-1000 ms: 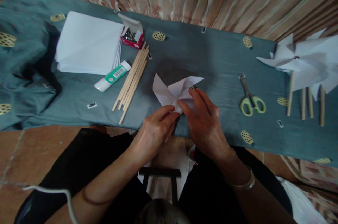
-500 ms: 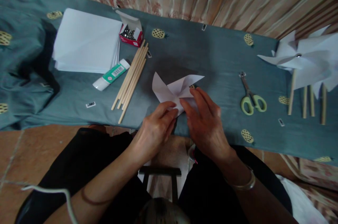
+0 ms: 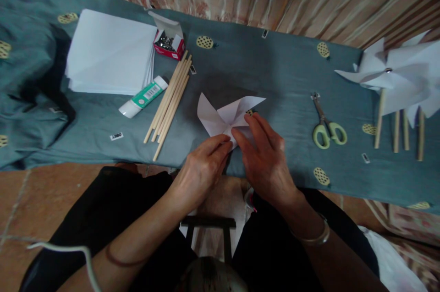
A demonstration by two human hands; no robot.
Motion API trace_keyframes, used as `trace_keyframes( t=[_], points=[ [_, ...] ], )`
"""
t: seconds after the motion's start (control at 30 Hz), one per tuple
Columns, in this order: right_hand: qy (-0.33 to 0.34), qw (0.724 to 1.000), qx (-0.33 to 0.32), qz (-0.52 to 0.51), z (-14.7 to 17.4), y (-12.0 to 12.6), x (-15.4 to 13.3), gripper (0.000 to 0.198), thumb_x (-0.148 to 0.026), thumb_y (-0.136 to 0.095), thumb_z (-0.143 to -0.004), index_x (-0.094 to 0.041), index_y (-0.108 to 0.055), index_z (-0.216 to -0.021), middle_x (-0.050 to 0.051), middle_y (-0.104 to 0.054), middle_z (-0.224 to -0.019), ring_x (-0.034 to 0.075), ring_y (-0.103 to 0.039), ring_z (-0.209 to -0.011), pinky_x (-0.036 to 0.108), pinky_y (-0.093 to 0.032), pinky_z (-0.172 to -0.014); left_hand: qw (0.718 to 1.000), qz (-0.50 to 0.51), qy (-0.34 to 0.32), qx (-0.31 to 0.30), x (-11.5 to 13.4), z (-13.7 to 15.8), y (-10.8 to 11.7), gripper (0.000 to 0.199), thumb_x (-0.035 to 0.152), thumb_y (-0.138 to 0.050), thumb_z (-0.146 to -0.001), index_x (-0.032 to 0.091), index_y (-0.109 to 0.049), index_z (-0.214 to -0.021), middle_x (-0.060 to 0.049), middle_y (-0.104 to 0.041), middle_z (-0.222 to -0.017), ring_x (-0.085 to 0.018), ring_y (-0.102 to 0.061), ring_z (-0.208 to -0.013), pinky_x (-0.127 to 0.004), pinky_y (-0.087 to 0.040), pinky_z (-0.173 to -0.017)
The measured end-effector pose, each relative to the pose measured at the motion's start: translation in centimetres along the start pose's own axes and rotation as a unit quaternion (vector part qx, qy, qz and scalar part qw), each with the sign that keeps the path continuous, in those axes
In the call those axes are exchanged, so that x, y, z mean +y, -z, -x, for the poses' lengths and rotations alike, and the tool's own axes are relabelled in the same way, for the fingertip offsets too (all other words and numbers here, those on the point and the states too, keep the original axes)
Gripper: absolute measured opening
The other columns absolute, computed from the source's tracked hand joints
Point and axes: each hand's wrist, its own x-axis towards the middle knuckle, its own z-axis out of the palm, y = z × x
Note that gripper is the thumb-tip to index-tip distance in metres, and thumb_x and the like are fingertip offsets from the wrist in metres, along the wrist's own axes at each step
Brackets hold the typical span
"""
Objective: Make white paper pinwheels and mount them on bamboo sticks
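A white paper pinwheel (image 3: 225, 118) lies near the front edge of the cloth-covered table, its blades folded in toward the middle. My left hand (image 3: 206, 163) pinches its near lower side between thumb and fingers. From the right, my right hand (image 3: 266, 159) rests on it, one fingertip pressing by the centre and the other fingers curled over the right blade. The lower right part of the paper is hidden under my fingers.
Left of the pinwheel lie several wooden sticks (image 3: 170, 104), a glue tube (image 3: 144, 96), a red box of metal pins (image 3: 169, 44) and a stack of white paper (image 3: 110, 53). Scissors (image 3: 325, 127) lie to the right, before several pinwheels on sticks (image 3: 405, 76).
Both hands keep their hold on the paper with hardly any movement. The view has shifted very slightly.
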Motion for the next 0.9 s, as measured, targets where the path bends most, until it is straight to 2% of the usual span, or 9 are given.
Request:
trace_keyframes(
  t=[0.2, 0.5, 0.7, 0.9],
  points=[
    [-0.01, 1.0, -0.013, -0.003, 0.04, 0.07, 0.01, 0.037, -0.013, -0.041, -0.096, -0.018, -0.053, -0.131, 0.015, -0.044, -0.148, 0.028, -0.034, -0.145, 0.047, -0.04, -0.111, 1.0, -0.007, -0.011, 0.003, -0.25, 0.22, -0.25, 0.024, 0.013, -0.049, -0.097, 0.009, -0.062, -0.117, -0.015, -0.067, -0.118, -0.021, -0.067, -0.109, -0.033, -0.059, -0.094],
    [-0.029, 0.999, 0.005, 0.031, -0.11, -0.21, 0.52, 0.042, -0.012, -0.038, -0.096, -0.017, -0.048, -0.137, 0.015, -0.043, -0.149, 0.03, -0.032, -0.145, 0.049, -0.037, -0.109, 1.0, -0.01, -0.017, 0.007, -0.16, 0.18, -0.23, 0.023, 0.013, -0.048, -0.097, 0.007, -0.062, -0.114, -0.015, -0.067, -0.116, -0.02, -0.068, -0.106, -0.032, -0.06, -0.092],
    [-0.045, 0.998, -0.032, 0.03, -0.15, -0.39, 0.63, 0.046, -0.015, -0.038, -0.097, -0.029, -0.045, -0.14, 0.008, -0.042, -0.152, 0.026, -0.031, -0.146, 0.047, -0.037, -0.11, 1.0, -0.001, -0.016, -0.004, -0.32, 0.38, -0.28, 0.025, 0.012, -0.05, -0.096, 0.01, -0.06, -0.118, -0.013, -0.066, -0.119, -0.02, -0.066, -0.109, -0.032, -0.058, -0.094],
    [-0.041, 0.999, -0.029, -0.001, -0.26, -0.58, 0.63, 0.04, -0.014, -0.039, -0.097, -0.022, -0.051, -0.134, 0.013, -0.043, -0.151, 0.03, -0.032, -0.145, 0.051, -0.037, -0.11, 1.0, 0.012, -0.007, -0.009, -0.36, 0.35, -0.4, 0.026, 0.013, -0.047, -0.097, 0.012, -0.058, -0.12, -0.012, -0.065, -0.12, -0.019, -0.065, -0.112, -0.033, -0.059, -0.094]
  ],
)
